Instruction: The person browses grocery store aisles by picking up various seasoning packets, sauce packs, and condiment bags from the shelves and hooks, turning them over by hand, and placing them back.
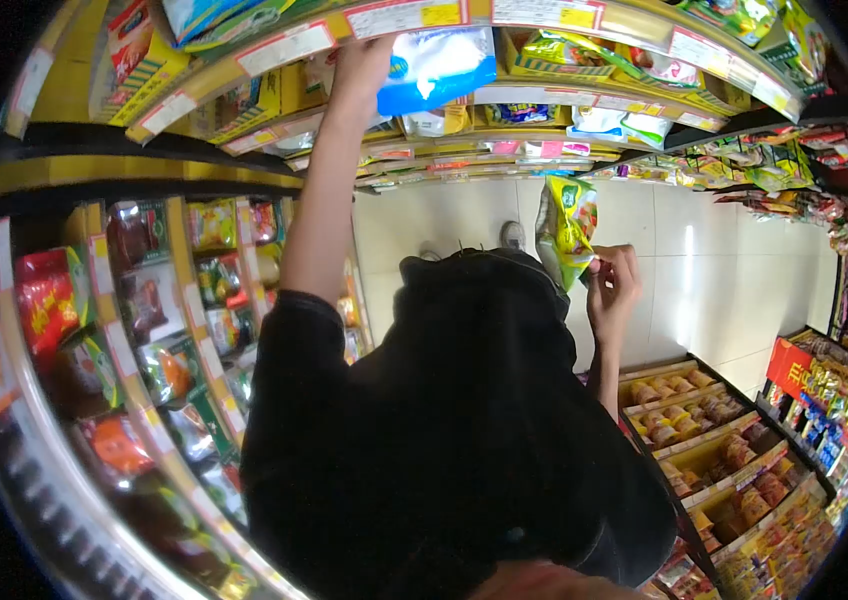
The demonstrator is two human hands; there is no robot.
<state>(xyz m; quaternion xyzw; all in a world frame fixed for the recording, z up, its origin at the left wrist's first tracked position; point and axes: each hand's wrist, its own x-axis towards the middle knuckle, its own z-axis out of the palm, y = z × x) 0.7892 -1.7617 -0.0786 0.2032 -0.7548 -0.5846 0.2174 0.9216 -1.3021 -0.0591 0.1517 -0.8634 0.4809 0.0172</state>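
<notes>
At the shelf in front of me, my left hand (pixel 362 68) is closed on the left side of a blue and white bag (pixel 439 72). The bag is just under the price-label strip, and some of my fingers are hidden at its edge. Lower down on the right, my right hand (pixel 614 283) pinches the bottom corner of a green and yellow snack bag (pixel 570 228). That bag stands up from my fingers, over the pale tiled floor.
Stacked shelves (pixel 289 50) with price labels and packets curve across the front. More packaged food fills the shelving (pixel 149 300) on my left. To the right stands a divided display (pixel 709 420) of round packaged goods, with hanging packets (pixel 774 170) beyond the tiled aisle (pixel 674 260).
</notes>
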